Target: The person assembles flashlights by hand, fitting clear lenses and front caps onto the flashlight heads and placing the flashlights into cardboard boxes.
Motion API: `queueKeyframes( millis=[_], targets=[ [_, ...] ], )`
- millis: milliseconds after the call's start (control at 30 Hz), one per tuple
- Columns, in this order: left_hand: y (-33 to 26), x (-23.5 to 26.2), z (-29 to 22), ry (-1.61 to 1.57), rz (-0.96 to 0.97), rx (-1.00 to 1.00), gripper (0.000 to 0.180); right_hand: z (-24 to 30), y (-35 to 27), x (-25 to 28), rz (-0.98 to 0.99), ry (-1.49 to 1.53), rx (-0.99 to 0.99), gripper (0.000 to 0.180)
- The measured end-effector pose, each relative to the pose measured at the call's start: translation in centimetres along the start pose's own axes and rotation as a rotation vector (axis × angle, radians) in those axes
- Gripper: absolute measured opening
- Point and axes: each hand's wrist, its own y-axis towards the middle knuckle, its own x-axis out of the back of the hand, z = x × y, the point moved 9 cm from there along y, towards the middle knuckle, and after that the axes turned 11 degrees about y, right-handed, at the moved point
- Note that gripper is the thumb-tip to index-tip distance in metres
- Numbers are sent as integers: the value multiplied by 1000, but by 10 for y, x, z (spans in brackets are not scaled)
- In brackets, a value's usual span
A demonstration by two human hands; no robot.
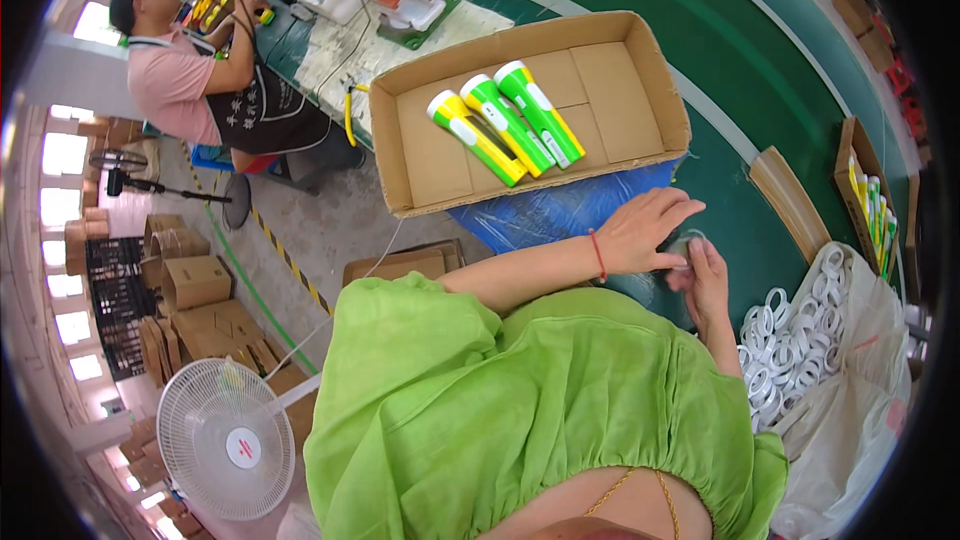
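A small, pale translucent ring [688,243] sits over the green surface [740,210], pinched between both hands: left hand [645,230] fingers curl at its nine o'clock, right hand [707,280] fingers at six o'clock, near a bag of white rings [800,340]

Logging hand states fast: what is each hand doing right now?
Left hand: fingers extended, resting over a small item; grip cannot be told.
Right hand: pinching the same small item, too blurred to identify.

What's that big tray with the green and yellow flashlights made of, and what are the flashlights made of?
The tray looks like plain brown cardboard: matte, with folded flaps in its floor. The three flashlights look like smooth, glossy plastic, judging by their bright, even colour and slight shine.
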Motion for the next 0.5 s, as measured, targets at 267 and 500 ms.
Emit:
queueKeyframes(
  millis=[267, 500],
  targets=[
    [-82, 208, 161, 536, -230, 970, 60, 65, -14, 114, -241, -606, 94, 31],
    [-76, 187, 179, 734, -301, 752, 71, 122, -19, 76, -475, -1602, 513, 37]
  ],
)
